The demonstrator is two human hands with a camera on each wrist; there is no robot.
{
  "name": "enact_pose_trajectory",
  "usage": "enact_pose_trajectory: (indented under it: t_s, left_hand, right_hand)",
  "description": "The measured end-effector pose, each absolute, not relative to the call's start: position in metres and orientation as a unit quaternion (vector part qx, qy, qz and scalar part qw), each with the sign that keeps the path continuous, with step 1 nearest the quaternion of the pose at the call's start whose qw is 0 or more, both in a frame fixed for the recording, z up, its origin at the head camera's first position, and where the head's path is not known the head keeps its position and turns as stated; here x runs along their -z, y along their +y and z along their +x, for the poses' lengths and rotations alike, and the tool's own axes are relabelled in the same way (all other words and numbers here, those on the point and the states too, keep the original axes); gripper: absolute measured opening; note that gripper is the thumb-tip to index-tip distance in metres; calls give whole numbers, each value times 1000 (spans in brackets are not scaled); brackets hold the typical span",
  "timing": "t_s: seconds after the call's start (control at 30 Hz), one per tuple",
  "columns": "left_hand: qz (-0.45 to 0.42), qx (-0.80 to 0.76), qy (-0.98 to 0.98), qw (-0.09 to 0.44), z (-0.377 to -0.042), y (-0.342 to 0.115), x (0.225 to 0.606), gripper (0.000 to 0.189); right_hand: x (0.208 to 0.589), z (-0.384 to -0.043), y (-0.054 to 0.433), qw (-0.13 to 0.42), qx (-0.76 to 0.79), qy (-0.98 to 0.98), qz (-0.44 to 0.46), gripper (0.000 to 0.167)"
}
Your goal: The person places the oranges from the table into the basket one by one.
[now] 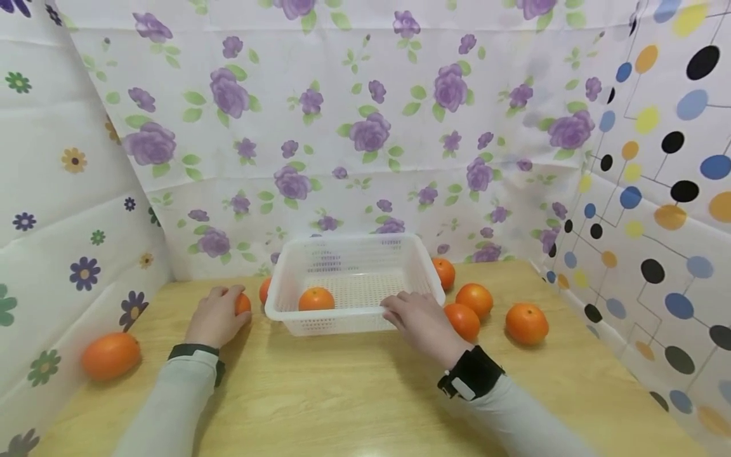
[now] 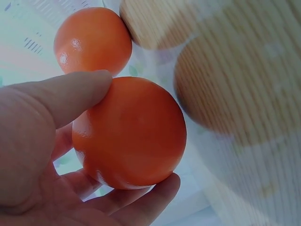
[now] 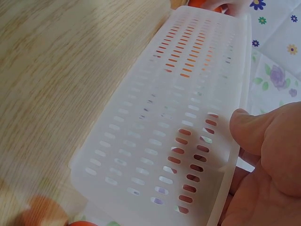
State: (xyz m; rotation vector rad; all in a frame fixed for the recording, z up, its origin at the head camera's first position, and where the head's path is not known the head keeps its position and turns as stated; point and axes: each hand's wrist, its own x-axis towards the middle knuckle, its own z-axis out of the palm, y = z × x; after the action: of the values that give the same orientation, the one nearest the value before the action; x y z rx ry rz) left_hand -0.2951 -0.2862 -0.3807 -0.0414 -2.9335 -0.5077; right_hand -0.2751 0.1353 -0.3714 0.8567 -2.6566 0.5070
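My left hand [image 1: 214, 317] grips an orange [image 2: 129, 134] on the table, left of a white plastic basket [image 1: 342, 322]. In the left wrist view its thumb lies on top and its fingers curl round the underside. Another orange [image 2: 92, 41] sits just beyond, close to the basket's left side. My right hand [image 1: 421, 325] pinches the basket's front rim near the right corner, thumb outside and fingers inside, seen through the slots in the right wrist view. One orange [image 1: 316, 299] lies inside the basket, at its left front.
Right of the basket are several oranges: one by its side [image 1: 443, 273], a pair [image 1: 474, 301] close to my right hand, and another [image 1: 526, 324] farther right. A longish orange fruit [image 1: 111, 356] rests at the table's left edge. Patterned cloth [image 1: 320, 127] hangs behind and on both sides.
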Motion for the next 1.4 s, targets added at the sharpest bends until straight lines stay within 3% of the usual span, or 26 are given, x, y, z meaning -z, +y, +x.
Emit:
enact_pose_trajectory:
  t_s: [0.57, 0.97, 1.4]
  left_hand:
    - [-4, 215, -968, 132, -297, -281, 359, 62]
    - [-49, 206, -950, 229, -283, -259, 334, 61]
    - [-67, 212, -955, 194, -276, -225, 313, 66]
  right_hand:
    - [364, -278, 136, 147, -165, -924, 311, 24]
    - [367, -277, 136, 147, -162, -924, 313, 25]
    - [364, -276, 136, 134, -156, -931, 302, 26]
